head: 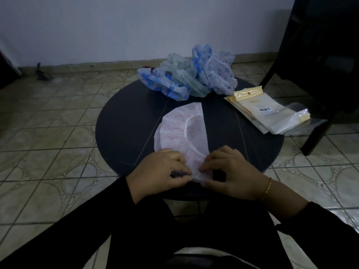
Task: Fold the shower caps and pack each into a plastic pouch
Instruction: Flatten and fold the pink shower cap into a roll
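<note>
A pink-patterned shower cap lies folded flat into a half-round shape on the round dark table, its elastic band showing as a white arc. My left hand pinches the cap's near end from the left. My right hand pinches the same near end from the right, thumb under the edge. A heap of several crumpled blue and green shower caps sits at the table's far side. A stack of plastic pouches with yellow headers lies at the right edge.
A dark chair stands right of the table, close to the pouches. Tiled floor surrounds the table, with a white wall behind. A small dark object lies on the floor at the far left.
</note>
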Available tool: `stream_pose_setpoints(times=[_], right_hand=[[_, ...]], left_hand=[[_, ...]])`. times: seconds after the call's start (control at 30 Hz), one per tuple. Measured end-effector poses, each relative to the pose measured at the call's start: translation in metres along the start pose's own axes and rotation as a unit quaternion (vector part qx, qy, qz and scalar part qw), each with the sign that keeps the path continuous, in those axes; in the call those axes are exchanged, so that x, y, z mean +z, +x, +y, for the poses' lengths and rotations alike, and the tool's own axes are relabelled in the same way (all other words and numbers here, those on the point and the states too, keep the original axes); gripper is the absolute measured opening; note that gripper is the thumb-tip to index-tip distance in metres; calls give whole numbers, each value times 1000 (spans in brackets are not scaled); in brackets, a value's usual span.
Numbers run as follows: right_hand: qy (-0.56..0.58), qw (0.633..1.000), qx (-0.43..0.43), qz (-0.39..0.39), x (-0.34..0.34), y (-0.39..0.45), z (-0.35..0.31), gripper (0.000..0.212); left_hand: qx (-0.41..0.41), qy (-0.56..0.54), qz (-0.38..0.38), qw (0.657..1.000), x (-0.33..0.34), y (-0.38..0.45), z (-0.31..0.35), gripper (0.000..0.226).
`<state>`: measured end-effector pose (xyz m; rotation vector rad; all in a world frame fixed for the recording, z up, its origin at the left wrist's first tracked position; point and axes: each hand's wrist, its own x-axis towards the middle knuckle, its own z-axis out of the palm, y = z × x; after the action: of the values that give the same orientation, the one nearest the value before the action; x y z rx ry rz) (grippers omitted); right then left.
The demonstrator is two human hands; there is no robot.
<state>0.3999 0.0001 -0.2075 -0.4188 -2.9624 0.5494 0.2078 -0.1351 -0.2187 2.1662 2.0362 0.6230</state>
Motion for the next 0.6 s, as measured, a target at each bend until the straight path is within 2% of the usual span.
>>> stream_pose_setpoints(times=[0.07, 0.17, 0.3, 0.43, 0.53, 0.6], right_hand=[[-3, 1000, 0, -5, 0, -2, -1, 63], [-11, 1000, 7, 7, 2, -1, -3, 54], [-10, 999, 3, 42, 2, -1, -4, 53], [-54, 998, -9, 7, 1, -1, -1, 54], [-26, 1000, 6, 10, -1, 0, -4, 49], [38, 998, 44, 35, -3, 1, -6, 41]], left_hand=[[0, 2, 17, 1000, 2, 0, 0, 32], [-14, -12, 27, 999, 4, 1, 0, 33], [-35, -29, 10, 999, 0, 1, 2, 41], [-31, -23, 12, 999, -1, 2, 1, 37], [-42, -30, 10, 999, -3, 3, 2, 39], [-54, -35, 3, 998, -3, 4, 1, 44]])
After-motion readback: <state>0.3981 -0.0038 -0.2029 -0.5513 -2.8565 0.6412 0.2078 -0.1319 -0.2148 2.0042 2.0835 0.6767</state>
